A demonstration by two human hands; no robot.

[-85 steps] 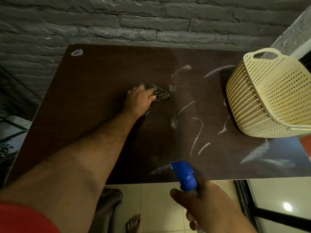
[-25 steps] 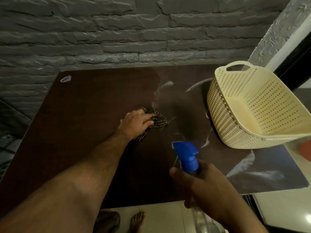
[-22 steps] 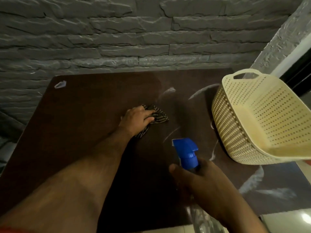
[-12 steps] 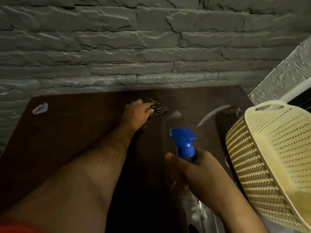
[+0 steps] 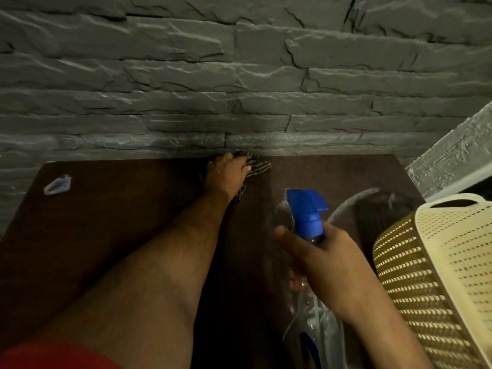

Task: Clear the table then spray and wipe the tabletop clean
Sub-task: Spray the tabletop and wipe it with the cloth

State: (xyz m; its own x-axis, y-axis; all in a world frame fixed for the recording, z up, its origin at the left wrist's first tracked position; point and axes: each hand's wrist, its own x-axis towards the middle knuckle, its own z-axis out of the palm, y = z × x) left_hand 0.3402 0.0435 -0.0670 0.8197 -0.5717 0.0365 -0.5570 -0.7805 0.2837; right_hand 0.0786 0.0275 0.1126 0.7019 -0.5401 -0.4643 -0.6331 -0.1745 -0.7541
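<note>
Head view, dim light. I see the left hand (image 5: 226, 173) stretched out to the far edge of the dark brown counter (image 5: 111, 230), right where it meets the grey stone-pattern wall (image 5: 239, 75). Its fingers are curled over a striped cloth (image 5: 257, 166) and press it flat on the surface; part of the cloth sticks out to the right of the fingers and a strip of it shows below the palm. The right hand (image 5: 327, 259) is nearer to me and raised above the counter, clenched round the neck of a clear spray bottle (image 5: 314, 315) with a blue trigger head (image 5: 306, 211); the nozzle points left and away. I cannot tell whether a finger sits on the trigger. A cream perforated basket (image 5: 439, 275) stands at the right side of the counter, just beside the right forearm. Pale wet streaks (image 5: 343, 206) curve across the surface between the bottle head and the basket. A small pale scrap (image 5: 57, 185) lies near the far left corner, well apart from both hands. A red sleeve (image 5: 53, 355) shows at bottom left.
</note>
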